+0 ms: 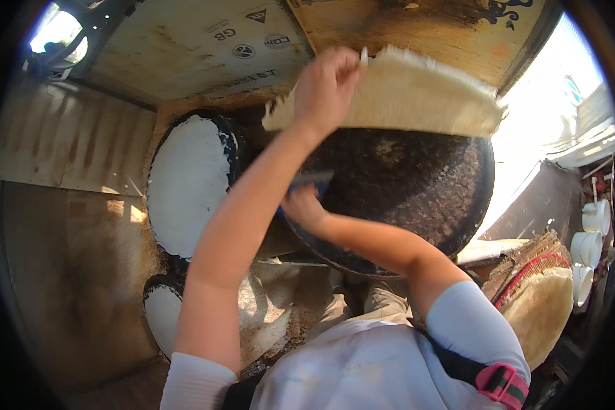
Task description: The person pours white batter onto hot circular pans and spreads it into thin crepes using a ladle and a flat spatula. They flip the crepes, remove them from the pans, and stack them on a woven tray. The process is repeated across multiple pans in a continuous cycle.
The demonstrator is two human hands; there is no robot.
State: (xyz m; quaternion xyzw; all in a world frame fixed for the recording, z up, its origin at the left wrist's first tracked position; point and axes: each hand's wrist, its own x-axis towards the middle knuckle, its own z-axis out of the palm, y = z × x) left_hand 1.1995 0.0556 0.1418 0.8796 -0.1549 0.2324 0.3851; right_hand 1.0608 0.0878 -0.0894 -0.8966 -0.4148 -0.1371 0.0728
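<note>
A thin, pale flatbread sheet (417, 92) with ragged edges hangs over the far side of a large, round, dark griddle (417, 198). My left hand (329, 85) is raised above the far left of the griddle, its fingers pinched closed at the sheet's edge. It is slightly blurred. Lower down, my right hand (305, 206) is closed on a scraper (312, 179) with a flat edge and some blue on it, over the griddle's left rim. The right fingers are partly hidden.
Left of the griddle stands a dark-rimmed tub of white batter (188, 184), with a smaller white-filled tub (164, 314) nearer me. At right lies a round, pale pad (543, 311) with a red band. Several white containers (596, 217) line the far right. Stained boards (212, 55) wall the back.
</note>
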